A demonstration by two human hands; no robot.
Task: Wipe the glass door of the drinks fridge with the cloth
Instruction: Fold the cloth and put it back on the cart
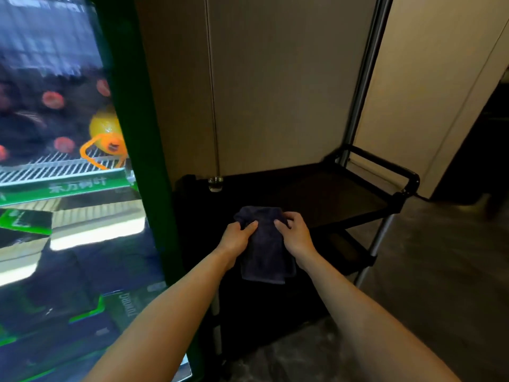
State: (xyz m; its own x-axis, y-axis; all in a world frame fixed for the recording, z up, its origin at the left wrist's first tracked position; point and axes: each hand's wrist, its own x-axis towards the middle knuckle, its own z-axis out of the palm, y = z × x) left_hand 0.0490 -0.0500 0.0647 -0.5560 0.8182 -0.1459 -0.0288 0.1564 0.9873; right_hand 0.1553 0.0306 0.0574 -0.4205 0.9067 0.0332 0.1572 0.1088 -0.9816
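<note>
Dark blue cloth (264,249), folded and hanging, held up in front of a black utility cart (330,194), well right of the fridge glass and not touching it. Left hand (236,236) clenched on the cloth's upper left part, thumb pressed across the fabric; right hand (295,232) gripping the upper right part, fingers curled over the top edge. Both bare forearms reaching in from the lower frame. Left of the hands, the drinks fridge's glass door (55,216) in its dark green frame (137,133), reflections streaking the pane, a wire shelf (55,166) and a yellow-and-orange item (106,130) blurred behind it. On the cart's top tray, near the wall, a small clear glass (215,183). Beige wall panels (275,78) behind, grey floor (427,271) to the right.
</note>
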